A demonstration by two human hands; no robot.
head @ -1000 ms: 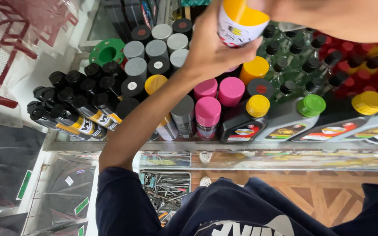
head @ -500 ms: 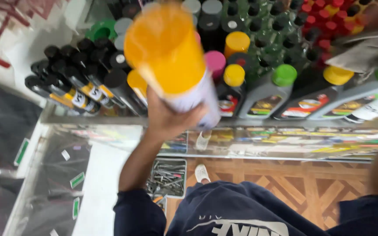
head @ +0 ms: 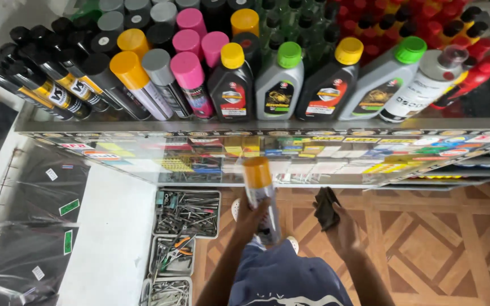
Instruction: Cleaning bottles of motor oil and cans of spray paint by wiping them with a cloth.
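head view, looking down past a person's body at a wood-patterned floor (head: pixel 426 243): the left hand (head: pixel 252 218) holds a spray can (head: pixel 262 195) with an orange cap upright, low in front of the body, fingers clamped around its lower part. the right hand (head: pixel 344 224) grips a dark cloth (head: pixel 325 207), fingers closed on it, just beside the can but apart from it. above them runs a glass shelf (head: pixel 256 127) crowded with more capped spray cans (head: pixel 165 76) and oil bottles (head: pixel 279 82) (caps in pink, yellow, green, grey). trays of small tools (head: pixel 185 212) sit on the floor to the left.
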